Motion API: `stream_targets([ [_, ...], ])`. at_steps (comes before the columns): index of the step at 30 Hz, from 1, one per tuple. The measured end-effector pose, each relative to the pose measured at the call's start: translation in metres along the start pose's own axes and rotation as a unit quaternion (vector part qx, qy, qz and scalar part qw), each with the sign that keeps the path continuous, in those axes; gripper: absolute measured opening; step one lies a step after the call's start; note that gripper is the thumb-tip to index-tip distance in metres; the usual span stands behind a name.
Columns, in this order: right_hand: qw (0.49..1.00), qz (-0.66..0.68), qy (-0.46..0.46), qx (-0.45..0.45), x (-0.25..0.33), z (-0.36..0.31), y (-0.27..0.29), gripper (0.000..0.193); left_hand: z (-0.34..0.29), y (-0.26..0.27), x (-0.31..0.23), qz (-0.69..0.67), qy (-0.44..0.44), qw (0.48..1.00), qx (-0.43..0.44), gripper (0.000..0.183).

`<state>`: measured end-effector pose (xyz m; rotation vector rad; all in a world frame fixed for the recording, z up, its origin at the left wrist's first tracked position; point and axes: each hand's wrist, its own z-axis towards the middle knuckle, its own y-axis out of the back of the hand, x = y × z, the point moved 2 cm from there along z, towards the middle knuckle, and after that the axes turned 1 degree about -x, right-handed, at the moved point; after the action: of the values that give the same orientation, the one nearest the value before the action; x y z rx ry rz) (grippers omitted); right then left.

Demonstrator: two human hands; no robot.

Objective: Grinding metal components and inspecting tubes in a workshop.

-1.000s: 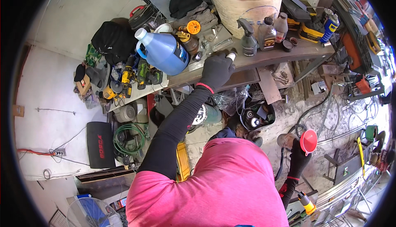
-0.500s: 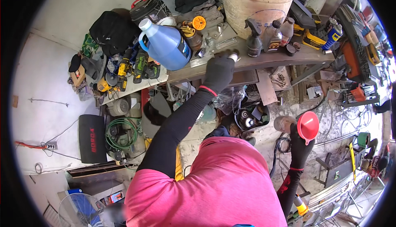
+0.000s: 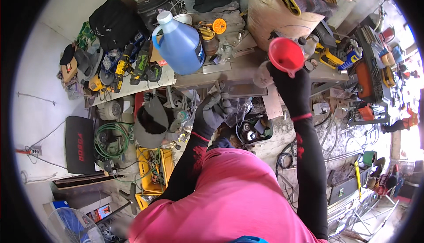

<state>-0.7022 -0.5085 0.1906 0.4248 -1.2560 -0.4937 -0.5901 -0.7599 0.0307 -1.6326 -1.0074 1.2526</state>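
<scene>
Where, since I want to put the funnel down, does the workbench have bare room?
A bare strip of workbench shows between the metal plate beside the blue jug and the red funnel in the right hand. A smaller one lies in front of the yellow-and-black item. Left of the jug, drills and a black bag crowd things.

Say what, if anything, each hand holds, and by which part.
The right hand holds a red funnel and, seemingly, a translucent container; the funnel's mouth hides the grip. For the left hand, I can't tell.
</scene>
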Motion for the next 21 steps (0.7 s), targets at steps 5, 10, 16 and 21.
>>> stream_targets([
  [5, 0.99, -0.137, 0.014, 0.022, 0.013, 0.041, -0.043, 0.043, -0.014, -0.013, -0.018, 0.107, -0.035, 0.992, -0.058, 0.028],
  [10, 0.992, -0.108, 0.058, -0.021, 0.009, 0.06, -0.063, 0.043, -0.018, -0.026, -0.046, 0.279, -0.095, 0.949, -0.113, 0.03],
  [16, 0.989, -0.139, 0.037, -0.038, 0.01, 0.067, -0.062, 0.04, 0.027, -0.09, -0.067, 0.501, -0.165, 0.841, -0.117, 0.027],
  [21, 0.992, -0.112, 0.003, -0.064, -0.005, 0.072, -0.062, 0.042, 0.114, -0.158, -0.069, 0.818, -0.281, 0.491, -0.109, 0.031],
])
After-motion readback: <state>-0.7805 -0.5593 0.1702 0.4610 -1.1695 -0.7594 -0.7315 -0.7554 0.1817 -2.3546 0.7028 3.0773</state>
